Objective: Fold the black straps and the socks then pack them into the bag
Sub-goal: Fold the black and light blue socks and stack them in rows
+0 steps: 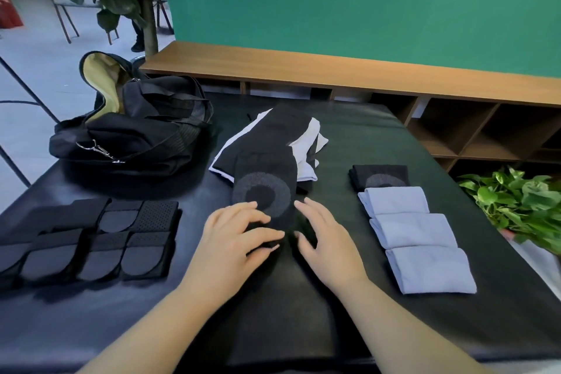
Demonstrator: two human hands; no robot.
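Observation:
A long black sock (267,188) with a grey ring pattern lies lengthwise at the table's middle. My left hand (235,240) and my right hand (323,237) rest on its near end, fingers fairly straight, one hand on each side. Its far end overlaps a pile of black and white socks (303,143). Folded black straps (100,237) lie in rows at the left. At the right sit three folded light-blue socks (416,234) and one folded black sock (381,176). The black bag (136,130) stands unzipped at the back left, its yellow lining showing.
The black table (455,328) reaches the frame's near edge. A wooden shelf unit (364,73) runs behind it below a green wall. A leafy green plant (516,203) sits at the right edge. A potted tree and chairs stand at the far left.

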